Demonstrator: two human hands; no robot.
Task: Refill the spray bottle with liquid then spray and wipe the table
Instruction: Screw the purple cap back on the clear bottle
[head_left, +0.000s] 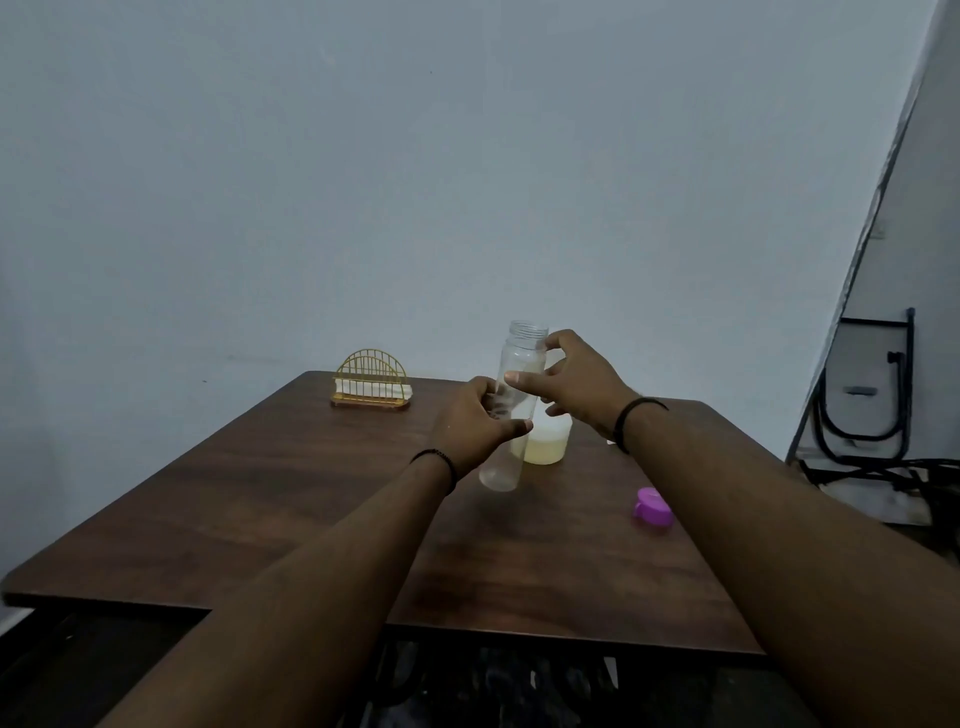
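Transparent and uncapped, the tall plastic bottle is leaning slightly over the brown wooden table; the left hand is gripping its middle, the right hand pinching its upper part.

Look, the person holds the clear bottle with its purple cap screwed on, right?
Not quite. The head view shows the clear bottle held but open at the top; the purple cap lies on the table, to its right.

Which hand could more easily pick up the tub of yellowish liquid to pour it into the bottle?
Probably the right. The left hand grips the bottle mid-body, steadying it, while the right hand, only pinching its neck, sits just above the tub.
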